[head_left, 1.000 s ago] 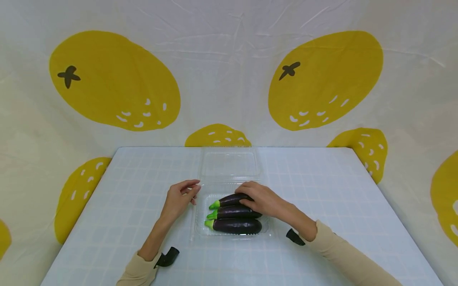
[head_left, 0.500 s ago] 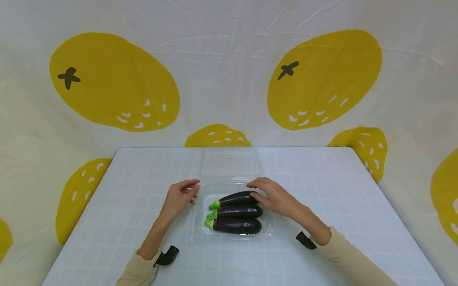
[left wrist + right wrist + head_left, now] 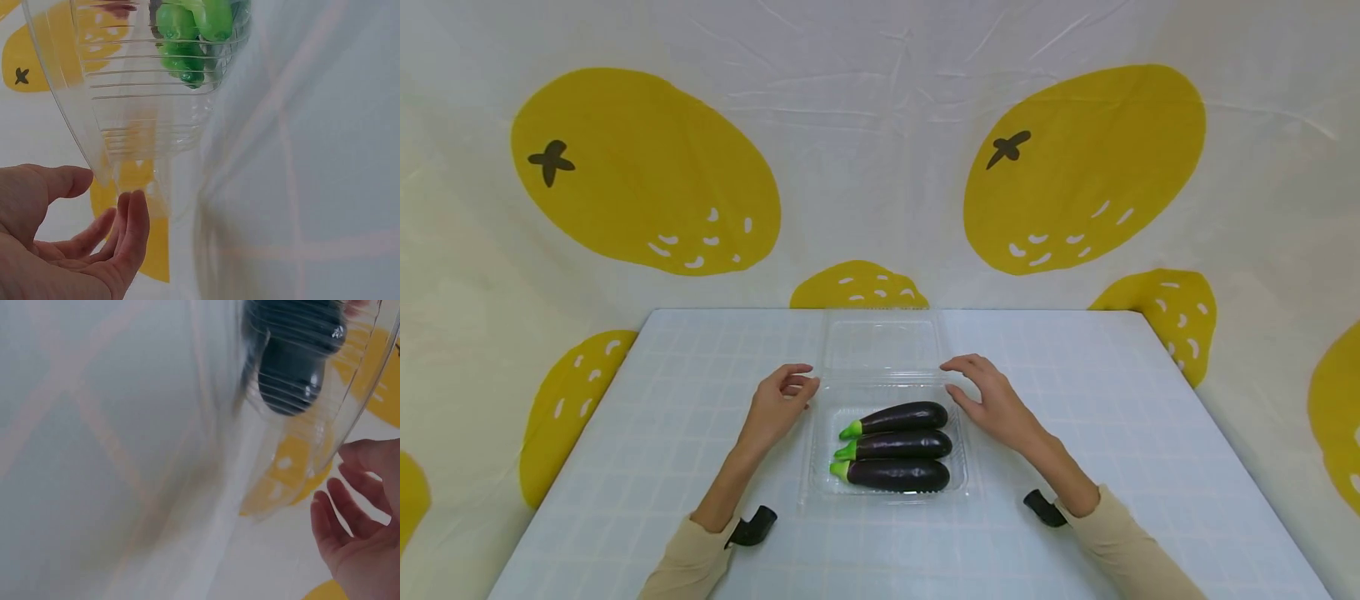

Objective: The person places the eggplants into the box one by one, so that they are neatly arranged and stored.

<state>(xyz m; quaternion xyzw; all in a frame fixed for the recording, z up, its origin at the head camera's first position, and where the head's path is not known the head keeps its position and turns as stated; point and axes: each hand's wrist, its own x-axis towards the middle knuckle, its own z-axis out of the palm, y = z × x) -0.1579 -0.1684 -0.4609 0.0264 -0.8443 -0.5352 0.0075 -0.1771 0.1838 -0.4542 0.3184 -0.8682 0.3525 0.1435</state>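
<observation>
Three dark purple eggplants with green stem ends, the far one (image 3: 910,416), the middle one (image 3: 904,444) and the near one (image 3: 898,475), lie side by side in a clear plastic clamshell container (image 3: 822,492). Its hinged lid (image 3: 883,343) lies folded back on the far side. At the container's left far corner, my left hand (image 3: 777,402) has its thumb tip right by the rim and its fingers loosely bent. Across from it, my right hand (image 3: 996,408) is at the right far corner, thumb and fingers spread apart. Both wrist views show ribbed container walls (image 3: 144,94) beside relaxed fingers (image 3: 350,512).
A pale checked cloth covers the table (image 3: 1075,375). Its far edge meets a white hanging cloth (image 3: 865,167) with big yellow fruit prints. Each beige sleeve has a black wrist device, one on the left (image 3: 754,527) and one on the right (image 3: 1043,508).
My right hand has let go of the far eggplant and moved right and away to the container's far right corner. My left hand has shifted slightly farther along the left rim.
</observation>
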